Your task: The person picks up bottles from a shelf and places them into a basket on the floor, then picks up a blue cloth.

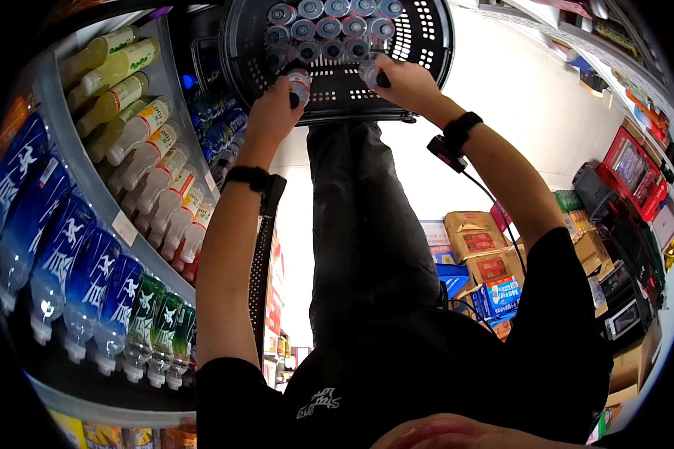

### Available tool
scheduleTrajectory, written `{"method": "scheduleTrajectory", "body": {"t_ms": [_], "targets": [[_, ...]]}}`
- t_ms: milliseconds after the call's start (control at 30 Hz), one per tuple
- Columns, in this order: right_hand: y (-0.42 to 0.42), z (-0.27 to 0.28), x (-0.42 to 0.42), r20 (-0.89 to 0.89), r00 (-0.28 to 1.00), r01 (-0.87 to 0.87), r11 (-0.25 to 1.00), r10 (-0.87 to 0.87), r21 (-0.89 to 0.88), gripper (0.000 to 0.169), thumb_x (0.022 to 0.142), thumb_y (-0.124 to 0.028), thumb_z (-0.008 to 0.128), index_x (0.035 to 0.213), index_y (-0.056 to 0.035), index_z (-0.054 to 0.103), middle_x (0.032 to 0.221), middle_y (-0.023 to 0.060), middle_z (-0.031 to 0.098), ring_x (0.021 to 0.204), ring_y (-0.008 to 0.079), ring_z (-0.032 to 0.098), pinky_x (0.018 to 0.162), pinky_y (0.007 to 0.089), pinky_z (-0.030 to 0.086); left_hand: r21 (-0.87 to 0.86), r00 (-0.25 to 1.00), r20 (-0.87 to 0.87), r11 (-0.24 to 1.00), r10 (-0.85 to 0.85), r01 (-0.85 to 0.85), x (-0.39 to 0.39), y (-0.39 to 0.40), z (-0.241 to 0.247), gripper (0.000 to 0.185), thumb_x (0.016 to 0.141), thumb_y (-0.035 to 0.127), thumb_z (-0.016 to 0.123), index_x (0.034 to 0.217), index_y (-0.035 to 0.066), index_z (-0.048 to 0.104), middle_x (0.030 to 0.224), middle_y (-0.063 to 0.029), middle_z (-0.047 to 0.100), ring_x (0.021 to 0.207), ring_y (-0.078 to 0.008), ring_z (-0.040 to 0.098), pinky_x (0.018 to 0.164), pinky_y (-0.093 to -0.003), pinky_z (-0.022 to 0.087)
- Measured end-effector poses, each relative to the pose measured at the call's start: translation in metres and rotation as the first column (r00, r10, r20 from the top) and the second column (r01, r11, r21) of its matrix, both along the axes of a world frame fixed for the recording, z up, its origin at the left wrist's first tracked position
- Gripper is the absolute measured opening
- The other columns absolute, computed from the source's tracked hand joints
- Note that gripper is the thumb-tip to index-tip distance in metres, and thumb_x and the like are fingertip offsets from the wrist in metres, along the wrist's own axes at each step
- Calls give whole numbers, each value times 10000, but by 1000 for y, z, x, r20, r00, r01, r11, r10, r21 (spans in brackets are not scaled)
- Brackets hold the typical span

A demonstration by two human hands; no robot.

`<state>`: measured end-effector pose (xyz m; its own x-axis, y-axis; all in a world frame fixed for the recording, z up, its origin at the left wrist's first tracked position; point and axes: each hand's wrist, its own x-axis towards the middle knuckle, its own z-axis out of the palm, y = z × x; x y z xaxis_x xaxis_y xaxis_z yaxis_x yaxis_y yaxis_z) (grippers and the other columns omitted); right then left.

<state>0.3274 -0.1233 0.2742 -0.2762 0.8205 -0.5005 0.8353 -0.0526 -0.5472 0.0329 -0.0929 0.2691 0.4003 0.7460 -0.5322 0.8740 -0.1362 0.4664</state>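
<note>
A black perforated plastic basket [341, 76] stands in front of me at the top of the view. Rows of small clear bottles [328, 28] fill its far part, packed side by side. My left hand [271, 119] grips a clear bottle with a dark cap [299, 82] over the basket's near left side. On the near right, my right hand [407, 84] is closed around another dark-capped clear bottle [368, 73]. Both held bottles are tilted, and my fingers partly cover them. Bare basket floor shows between the two hands.
To my left is a shelf with a grey edge [98, 185], carrying pale drink bottles [140, 120]. Blue-labelled bottles [62, 264] stand on a nearer shelf. Cardboard cartons [472, 233] are stacked at right. A cable [486, 193] hangs by my right forearm.
</note>
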Motion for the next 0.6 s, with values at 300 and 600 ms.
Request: {"method": "scheduleTrajectory", "body": {"t_ms": [300, 600], "targets": [[6, -98, -81, -56, 984, -172, 979, 167, -105, 413, 790, -230, 733, 1079, -75, 481, 834, 179, 676, 795, 392, 672, 658, 498, 522, -165, 958, -235, 978, -167, 130, 4, 26, -91, 520, 817, 161, 735, 1230, -27, 480, 961, -233, 695, 904, -406, 689, 749, -494, 580], [12, -201, -124, 26, 1000, 0, 978, 5, -207, 325, 848, -94, 605, 1142, 11, 513, 933, 248, 686, 907, 432, 668, 750, 528, 537, -283, 946, -261, 952, -194, 117, -1, 28, -174, 541, 846, 144, 696, 1301, -38, 466, 1065, -278, 669, 981, -423, 664, 824, -499, 554]]}}
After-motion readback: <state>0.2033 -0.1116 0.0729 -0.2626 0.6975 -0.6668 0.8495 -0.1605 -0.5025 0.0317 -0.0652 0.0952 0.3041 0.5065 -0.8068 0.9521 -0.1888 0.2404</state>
